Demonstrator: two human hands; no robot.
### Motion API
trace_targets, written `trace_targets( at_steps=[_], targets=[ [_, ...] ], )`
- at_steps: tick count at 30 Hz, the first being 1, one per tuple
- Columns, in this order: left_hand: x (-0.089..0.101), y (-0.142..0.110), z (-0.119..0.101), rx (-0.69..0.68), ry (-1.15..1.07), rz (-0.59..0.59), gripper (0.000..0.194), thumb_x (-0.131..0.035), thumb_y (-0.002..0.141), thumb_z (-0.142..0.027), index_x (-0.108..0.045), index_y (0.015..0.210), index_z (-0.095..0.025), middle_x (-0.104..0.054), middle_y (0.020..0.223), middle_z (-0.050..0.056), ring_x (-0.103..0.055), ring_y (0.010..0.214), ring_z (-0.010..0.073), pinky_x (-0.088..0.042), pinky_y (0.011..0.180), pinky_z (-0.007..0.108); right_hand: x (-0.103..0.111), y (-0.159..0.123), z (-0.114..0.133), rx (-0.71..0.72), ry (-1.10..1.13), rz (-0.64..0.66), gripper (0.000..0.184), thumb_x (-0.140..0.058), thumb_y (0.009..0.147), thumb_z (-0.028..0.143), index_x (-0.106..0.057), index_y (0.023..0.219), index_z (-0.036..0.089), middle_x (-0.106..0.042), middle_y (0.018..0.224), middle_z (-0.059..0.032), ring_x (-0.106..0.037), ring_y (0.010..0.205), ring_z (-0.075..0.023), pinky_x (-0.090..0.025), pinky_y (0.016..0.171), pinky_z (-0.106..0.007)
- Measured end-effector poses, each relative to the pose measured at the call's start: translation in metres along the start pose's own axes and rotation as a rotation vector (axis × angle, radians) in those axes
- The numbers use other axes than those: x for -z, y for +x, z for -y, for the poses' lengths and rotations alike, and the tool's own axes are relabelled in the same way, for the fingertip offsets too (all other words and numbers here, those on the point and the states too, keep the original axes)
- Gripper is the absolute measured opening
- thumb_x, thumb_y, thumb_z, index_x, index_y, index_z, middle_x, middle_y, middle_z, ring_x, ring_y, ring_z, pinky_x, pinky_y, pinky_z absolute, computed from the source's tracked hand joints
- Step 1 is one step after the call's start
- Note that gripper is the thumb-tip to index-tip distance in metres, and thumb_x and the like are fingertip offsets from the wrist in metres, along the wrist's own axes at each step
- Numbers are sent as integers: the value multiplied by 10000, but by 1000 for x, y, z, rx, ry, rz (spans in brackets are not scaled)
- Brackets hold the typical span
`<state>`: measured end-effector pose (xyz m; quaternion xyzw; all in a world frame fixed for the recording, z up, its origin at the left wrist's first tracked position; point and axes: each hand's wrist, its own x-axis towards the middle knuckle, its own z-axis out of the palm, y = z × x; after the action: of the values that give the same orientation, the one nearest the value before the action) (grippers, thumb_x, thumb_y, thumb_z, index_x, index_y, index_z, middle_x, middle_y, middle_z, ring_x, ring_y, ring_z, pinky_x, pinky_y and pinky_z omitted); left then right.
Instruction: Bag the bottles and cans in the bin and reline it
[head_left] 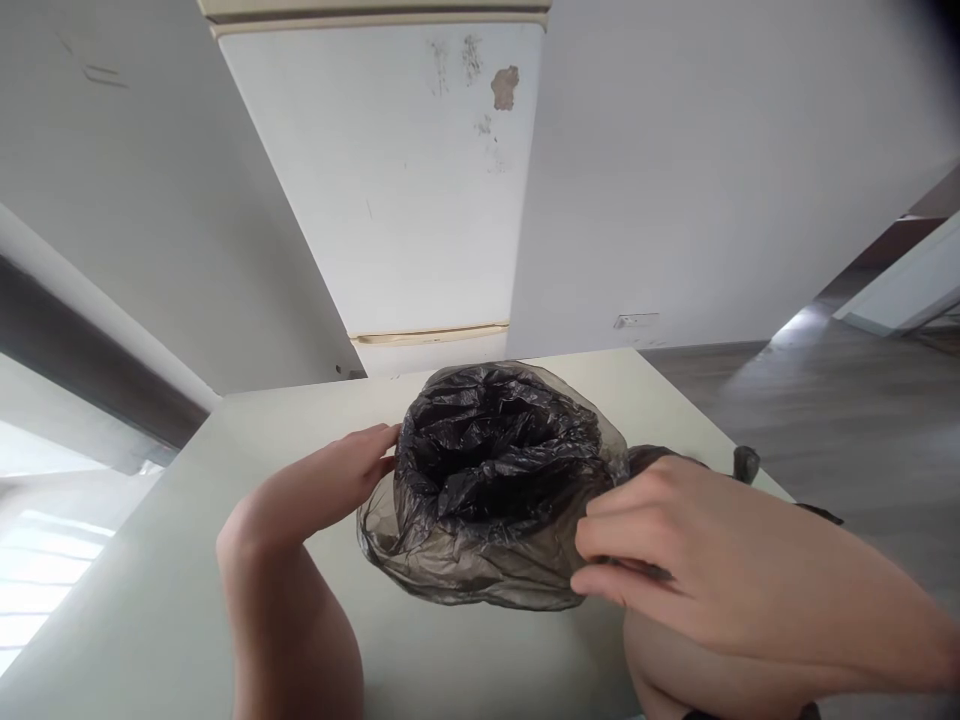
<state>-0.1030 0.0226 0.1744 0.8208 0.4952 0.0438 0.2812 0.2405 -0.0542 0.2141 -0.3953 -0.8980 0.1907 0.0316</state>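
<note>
A black plastic garbage bag (495, 450) stands open-mouthed on the pale table, its inside crumpled and its thin edge folded outward and down all round. The bag covers whatever gives it its round, upright shape. My left hand (360, 462) grips its left side, with the fingertips partly hidden behind the plastic. At the right front, my right hand (660, 540) pinches the folded-over edge between thumb and bent fingers. More black plastic (746, 463) lies on the table's right side, partly behind my right hand.
The pale table (187, 560) reaches back to a white refrigerator (405, 190) with worn marks on its door. A grey wall with a socket (636, 321) rises at the right. Wooden floor (787, 400) extends beyond the table's right edge.
</note>
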Motion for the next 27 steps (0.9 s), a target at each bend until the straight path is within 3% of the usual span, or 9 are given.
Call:
trace_targets(
  at_steps=[3, 6, 9, 11, 15, 19, 23, 25, 27],
  targets=[
    [1, -8, 2, -13, 72, -61, 501, -449, 1047, -390, -491, 1546, -369, -578, 1565, 13, -576, 1397, 266, -474, 1172, 408, 5, 4, -9, -90, 32, -197, 317, -540, 1057, 434, -695, 867, 233, -682, 776, -11, -573, 636, -141, -401, 629, -286],
    [1, -14, 2, -53, 112, -50, 559, -559, 1002, -406, -486, 1554, -364, -554, 1588, 14, -553, 1427, 283, -455, 1199, 410, 9, 13, -25, -199, 0, -334, 277, -682, 959, 508, -713, 1074, 257, -717, 982, -50, -631, 741, -179, -464, 642, -297],
    [1, -13, -2, -77, 75, 8, 599, -643, 947, -394, -514, 1532, -375, -577, 1567, 0, -575, 1404, 283, -486, 1168, 382, 8, 19, -38, -213, -29, -275, 634, -814, 806, 522, -619, 1371, 312, -665, 1299, -79, -681, 822, -213, -506, 613, -303],
    [0, -10, -4, -67, 44, 40, 631, -685, 912, -395, -525, 1522, -384, -596, 1548, -2, -594, 1379, 289, -507, 1142, 389, 6, 20, -42, -237, -33, -229, 819, -811, 790, 475, -482, 1528, 341, -603, 1422, -89, -683, 742, -188, -502, 555, -301],
    [-3, -2, -4, -36, 14, 83, 590, -713, 866, -387, -602, 1445, -390, -651, 1481, 0, -647, 1294, 301, -537, 1090, 423, 3, 21, -39, -290, -34, -243, 1022, -753, 817, 355, -200, 1677, 380, -575, 1484, -109, -652, 584, -143, -480, 478, -298],
    [-4, 5, -3, -21, 4, 98, 540, -704, 842, -365, -655, 1380, -370, -695, 1417, 6, -657, 1270, 305, -548, 1062, 418, -1, 26, -47, -307, -68, -232, 1101, -716, 831, 287, -60, 1709, 385, -591, 1516, -112, -749, 790, -227, -544, 582, -303],
    [-3, 9, -3, -13, 3, 120, 507, -682, 849, -362, -668, 1355, -373, -705, 1399, -4, -670, 1241, 305, -560, 1043, 415, -9, 28, -68, -424, -136, -254, 896, -638, 876, 260, -262, 1682, 369, -632, 1495, -71, -722, 1143, -314, -588, 807, -365],
    [-2, 8, -3, -5, 11, 119, 474, -646, 890, -377, -659, 1364, -370, -692, 1422, -2, -669, 1244, 304, -558, 1047, 419, -13, 25, -75, -492, -186, -300, 771, -576, 877, 191, -414, 1616, 341, -657, 1461, -67, -706, 1181, -314, -579, 851, -382],
    [-1, 5, -2, -7, 18, 96, 442, -567, 960, -379, -635, 1396, -363, -672, 1455, 4, -660, 1270, 297, -545, 1071, 419, -16, 18, -79, -505, -243, -343, 677, -516, 881, 135, -519, 1537, 302, -714, 1357, -82, -730, 1101, -299, -572, 805, -376]
  ],
)
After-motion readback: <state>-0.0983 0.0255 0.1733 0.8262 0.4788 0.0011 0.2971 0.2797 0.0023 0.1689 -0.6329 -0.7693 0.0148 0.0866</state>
